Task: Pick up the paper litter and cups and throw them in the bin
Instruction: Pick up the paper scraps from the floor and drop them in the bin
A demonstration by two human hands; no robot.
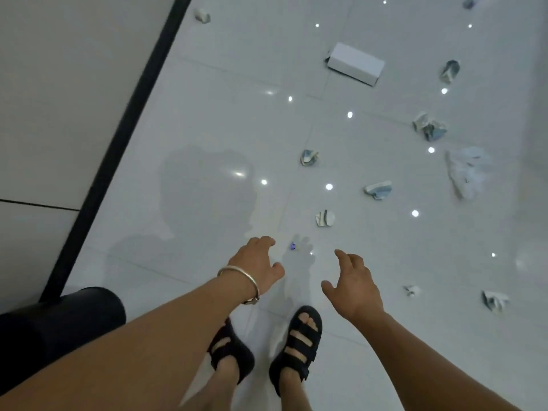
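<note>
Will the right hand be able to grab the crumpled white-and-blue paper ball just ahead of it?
Probably yes: the right hand is open and empty, and nothing lies between it and the crumpled white-and-blue paper ball.

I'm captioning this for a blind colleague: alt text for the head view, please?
A person's left hand and right hand, both open and empty, reach down over a glossy white floor strewn with crumpled paper and a white box. Their feet in black sandals show below, and a silver bangle circles the left wrist.
</note>
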